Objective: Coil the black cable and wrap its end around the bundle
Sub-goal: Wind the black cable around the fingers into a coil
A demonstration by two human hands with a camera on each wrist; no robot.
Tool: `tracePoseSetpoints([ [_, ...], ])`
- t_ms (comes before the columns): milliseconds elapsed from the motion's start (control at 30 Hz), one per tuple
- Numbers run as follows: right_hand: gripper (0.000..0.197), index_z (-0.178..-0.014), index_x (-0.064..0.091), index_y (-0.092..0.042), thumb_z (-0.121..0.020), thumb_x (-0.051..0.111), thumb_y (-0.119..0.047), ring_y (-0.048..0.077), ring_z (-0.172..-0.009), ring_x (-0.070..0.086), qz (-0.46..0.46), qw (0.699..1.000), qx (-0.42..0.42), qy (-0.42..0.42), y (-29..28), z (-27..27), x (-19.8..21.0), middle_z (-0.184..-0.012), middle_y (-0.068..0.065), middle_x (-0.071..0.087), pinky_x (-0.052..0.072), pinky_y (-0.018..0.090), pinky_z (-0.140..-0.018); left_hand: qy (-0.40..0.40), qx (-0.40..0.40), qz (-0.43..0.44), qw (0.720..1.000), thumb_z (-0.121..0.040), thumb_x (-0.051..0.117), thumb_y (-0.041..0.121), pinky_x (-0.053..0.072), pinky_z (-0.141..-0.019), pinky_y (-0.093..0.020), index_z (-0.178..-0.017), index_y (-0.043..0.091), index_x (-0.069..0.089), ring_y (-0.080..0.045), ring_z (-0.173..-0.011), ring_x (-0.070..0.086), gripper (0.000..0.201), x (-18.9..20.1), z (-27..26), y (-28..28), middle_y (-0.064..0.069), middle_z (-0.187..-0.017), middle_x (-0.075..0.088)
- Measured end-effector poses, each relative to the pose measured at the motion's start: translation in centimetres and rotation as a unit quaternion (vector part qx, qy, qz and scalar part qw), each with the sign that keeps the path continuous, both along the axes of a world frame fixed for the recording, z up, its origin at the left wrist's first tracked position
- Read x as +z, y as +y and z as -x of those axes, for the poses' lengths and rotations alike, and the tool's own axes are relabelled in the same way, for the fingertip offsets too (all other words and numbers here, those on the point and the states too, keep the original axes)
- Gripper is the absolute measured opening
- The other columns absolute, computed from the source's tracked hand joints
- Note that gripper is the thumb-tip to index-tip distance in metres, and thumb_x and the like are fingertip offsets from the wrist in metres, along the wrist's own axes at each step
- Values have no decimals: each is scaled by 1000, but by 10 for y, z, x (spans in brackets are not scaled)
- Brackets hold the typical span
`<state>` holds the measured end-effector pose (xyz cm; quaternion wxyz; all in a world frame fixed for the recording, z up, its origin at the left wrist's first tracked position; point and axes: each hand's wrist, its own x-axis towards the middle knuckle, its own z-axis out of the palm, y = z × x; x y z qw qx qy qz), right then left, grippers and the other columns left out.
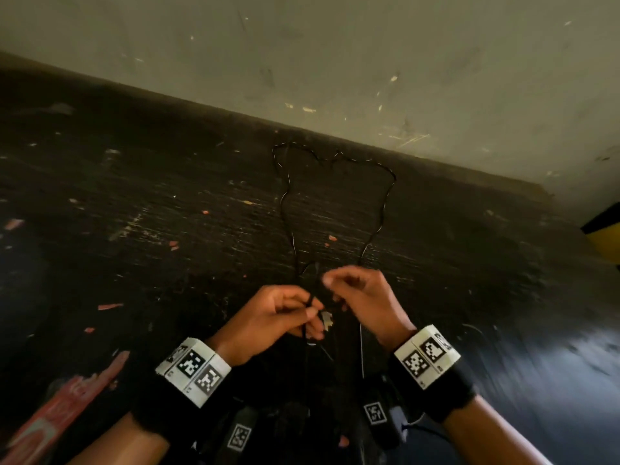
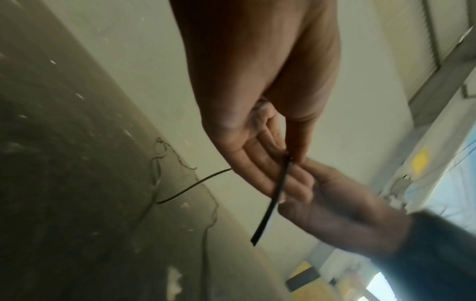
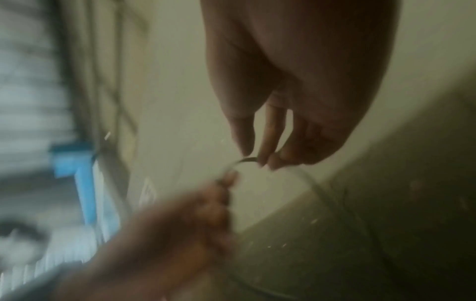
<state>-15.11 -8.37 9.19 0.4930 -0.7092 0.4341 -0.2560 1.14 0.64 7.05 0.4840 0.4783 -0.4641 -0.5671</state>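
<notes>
A thin black cable (image 1: 382,219) lies on the dark floor (image 1: 134,213) in a long open loop that reaches out to the foot of the wall. Both strands run back to my hands. My left hand (image 1: 310,308) pinches the cable between thumb and fingers; in the left wrist view a short stiff end of the cable (image 2: 273,199) sticks out below the left hand's (image 2: 291,158) pinch. My right hand (image 1: 330,281), just right of the left, pinches a strand too. The blurred right wrist view shows the right hand (image 3: 265,160) holding a curved piece of cable (image 3: 247,159).
A scuffed pale wall (image 1: 369,62) rises behind the loop. Red scraps and a red wrapper (image 1: 60,407) litter the floor at the left. A yellow and black object (image 1: 607,236) sits at the right edge. Black tagged devices (image 1: 240,434) hang below my wrists.
</notes>
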Motion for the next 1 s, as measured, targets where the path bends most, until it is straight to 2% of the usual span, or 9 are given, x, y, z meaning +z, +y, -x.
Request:
tracePoseSetpoints([
  [100,48,-126,54,-27,-84,62,-4,-4,-113,52,172,979,92,58,-3,6,12,-127,-7,55,47,17,-89,90,-20,2,996,-88,56,9,54,-58,-25,-99,3,63,-21,-62,70,14,28,-1,10,-11,-73,73],
  [167,50,-131,51,-23,-84,63,-8,-1,-130,40,244,951,169,83,1,4,20,-139,-6,49,38,16,-104,150,-45,2,988,-86,55,15,54,-53,-28,-98,4,60,-22,-60,68,17,43,-1,18,-13,-73,72],
  [267,36,-119,58,-13,-84,65,-10,7,-121,54,282,940,187,37,7,-6,30,-129,2,60,46,29,-101,209,-82,3,974,-88,50,16,56,-52,-30,-99,5,59,-24,-61,68,18,61,0,30,-16,-76,70],
  [433,13,-100,62,-7,-87,64,-8,11,-88,68,335,928,162,-5,17,-20,47,-95,5,70,55,27,-76,257,-115,-21,959,-89,48,16,57,-59,-36,-110,3,59,-29,-68,70,27,73,-1,44,-22,-79,70],
  [667,21,-107,65,-10,-89,60,-19,12,-96,63,453,872,179,46,33,-16,62,-101,2,69,52,28,-82,279,-153,1,948,-96,38,24,58,-65,-36,-114,3,60,-31,-76,71,36,79,-7,56,-24,-87,71],
  [800,21,-107,64,-6,-86,63,-9,9,-96,63,403,897,180,16,33,-11,63,-103,-1,65,51,21,-81,277,-153,20,948,-95,37,30,58,-65,-37,-118,7,62,-30,-77,71,40,80,-6,55,-25,-91,71],
  [867,24,-106,63,-6,-84,62,-14,8,-93,65,337,920,201,13,34,-11,56,-102,4,66,53,20,-78,282,-141,39,948,-95,36,31,59,-68,-38,-124,14,59,-31,-85,71,41,84,-8,51,-26,-101,70],
  [933,21,-104,62,-13,-84,59,-12,1,-91,64,238,951,197,27,39,-13,40,-99,-1,65,53,18,-77,293,-120,64,946,-94,35,32,60,-71,-40,-131,24,54,-33,-95,70,41,89,-13,45,-24,-114,68],
  [1000,15,-101,64,-11,-88,58,-10,-3,-86,63,213,956,192,61,46,-15,20,-92,-6,64,51,15,-75,304,-89,78,945,-93,36,33,60,-73,-43,-135,34,47,-35,-103,67,43,93,-21,37,-22,-122,65],
])
